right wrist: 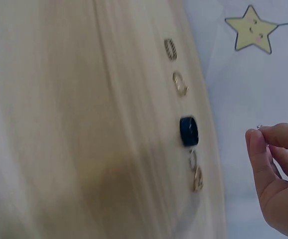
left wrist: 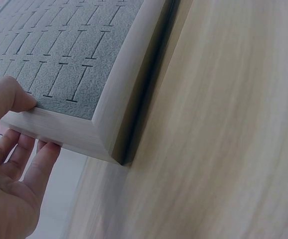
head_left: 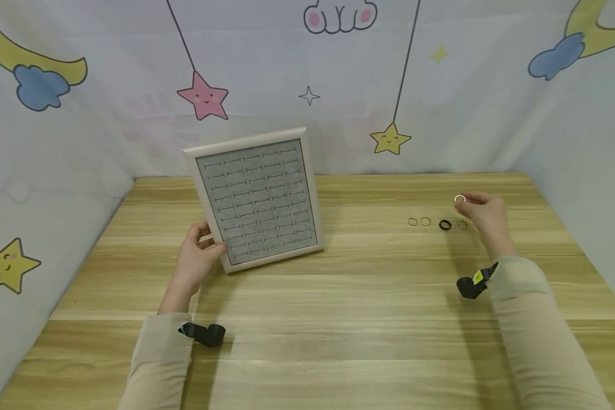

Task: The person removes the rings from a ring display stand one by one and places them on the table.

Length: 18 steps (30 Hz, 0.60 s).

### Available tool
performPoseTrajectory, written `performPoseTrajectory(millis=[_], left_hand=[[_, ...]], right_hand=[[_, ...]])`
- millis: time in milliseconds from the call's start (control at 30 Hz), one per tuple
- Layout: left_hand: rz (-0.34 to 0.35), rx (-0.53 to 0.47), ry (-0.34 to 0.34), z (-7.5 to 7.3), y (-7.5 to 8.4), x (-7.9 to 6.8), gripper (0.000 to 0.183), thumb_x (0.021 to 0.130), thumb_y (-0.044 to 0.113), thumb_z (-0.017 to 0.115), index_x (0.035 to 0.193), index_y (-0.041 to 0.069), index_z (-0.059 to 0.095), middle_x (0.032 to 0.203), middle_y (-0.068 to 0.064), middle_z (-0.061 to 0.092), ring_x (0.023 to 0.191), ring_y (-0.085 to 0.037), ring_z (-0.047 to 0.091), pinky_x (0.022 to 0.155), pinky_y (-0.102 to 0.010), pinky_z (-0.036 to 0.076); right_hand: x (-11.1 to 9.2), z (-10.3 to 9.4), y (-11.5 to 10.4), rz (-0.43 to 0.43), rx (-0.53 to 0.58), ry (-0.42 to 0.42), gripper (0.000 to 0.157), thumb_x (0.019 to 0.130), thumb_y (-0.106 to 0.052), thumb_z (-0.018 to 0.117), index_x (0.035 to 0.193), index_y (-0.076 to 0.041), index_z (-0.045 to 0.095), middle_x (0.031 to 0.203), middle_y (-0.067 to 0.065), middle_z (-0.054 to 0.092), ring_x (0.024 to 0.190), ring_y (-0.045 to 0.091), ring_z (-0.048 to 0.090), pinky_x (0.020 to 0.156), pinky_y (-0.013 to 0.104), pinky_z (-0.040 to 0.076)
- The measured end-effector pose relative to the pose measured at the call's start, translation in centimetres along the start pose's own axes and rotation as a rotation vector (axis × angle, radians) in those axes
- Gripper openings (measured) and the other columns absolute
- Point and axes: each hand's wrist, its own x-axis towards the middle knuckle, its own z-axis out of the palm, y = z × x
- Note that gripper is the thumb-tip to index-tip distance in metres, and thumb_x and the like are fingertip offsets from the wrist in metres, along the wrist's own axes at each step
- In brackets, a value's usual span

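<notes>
A framed ring display board (head_left: 261, 199) with grey slotted foam leans upright on the table, tilted slightly. My left hand (head_left: 197, 256) grips its lower left edge, thumb on the front and fingers behind, as the left wrist view also shows. Over at the right, my right hand (head_left: 484, 216) pinches a small silvery ring (head_left: 459, 198) between thumb and fingertips, raised above the table. Below that hand lies a row of rings: a thick black ring (head_left: 445, 225), a gold ring (head_left: 426, 221), a thin ring (head_left: 412, 221) and others partly overlapping at the right end.
The wooden table (head_left: 338, 324) ends at a cloth backdrop (head_left: 266, 68) printed with stars and moons, which also rises along both sides. A small black camera (head_left: 210, 335) sits on the left cuff and another black camera (head_left: 472, 286) on the right one.
</notes>
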Motion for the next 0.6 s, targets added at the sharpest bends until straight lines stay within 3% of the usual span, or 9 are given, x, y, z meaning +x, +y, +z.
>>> performPoseTrajectory(millis=[233,333,500,600], left_hand=[[0.002,-0.001,-0.004,0.0,0.0,0.0,0.061,0.091,0.008,0.054,0.145,0.005,0.027,0.147,-0.014,0.032,0.134,-0.03,0.038,0.083,-0.014,0.046],[0.0,0.003,-0.002,0.0,0.0,0.0,0.061,0.091,0.008,0.054,0.145,0.005,0.028,0.147,-0.014,0.032,0.134,-0.03,0.038,0.084,-0.015,0.046],[-0.001,-0.005,-0.002,0.0,-0.1,0.0,0.06,0.091,0.008,0.054,0.145,0.005,0.028,0.147,-0.014,0.032,0.133,-0.03,0.039,0.083,-0.015,0.046],[0.0,-0.012,-0.001,0.0,-0.2,0.1,0.061,0.091,0.008,0.054,0.145,0.005,0.028,0.147,-0.014,0.032,0.133,-0.03,0.039,0.081,-0.013,0.046]], right_hand=[[0.1,-1.7,1.7,0.073,-0.128,0.011,0.053,0.094,-0.01,0.054,0.14,0.009,0.039,0.073,-0.028,0.05,0.066,-0.016,0.054,0.069,0.006,0.05],[-0.1,-2.2,2.4,0.11,-0.124,0.016,0.054,0.093,-0.009,0.056,0.14,0.009,0.039,0.074,-0.026,0.05,0.068,-0.014,0.054,0.069,0.006,0.051],[-0.3,-2.6,3.4,0.114,-0.141,0.013,0.052,0.093,-0.012,0.054,0.138,0.011,0.041,0.077,-0.024,0.052,0.07,-0.013,0.053,0.067,0.006,0.05],[-0.3,-2.8,3.9,0.099,-0.223,0.016,0.051,0.094,-0.017,0.052,0.136,0.011,0.043,0.078,-0.023,0.051,0.068,-0.015,0.052,0.066,0.006,0.05]])
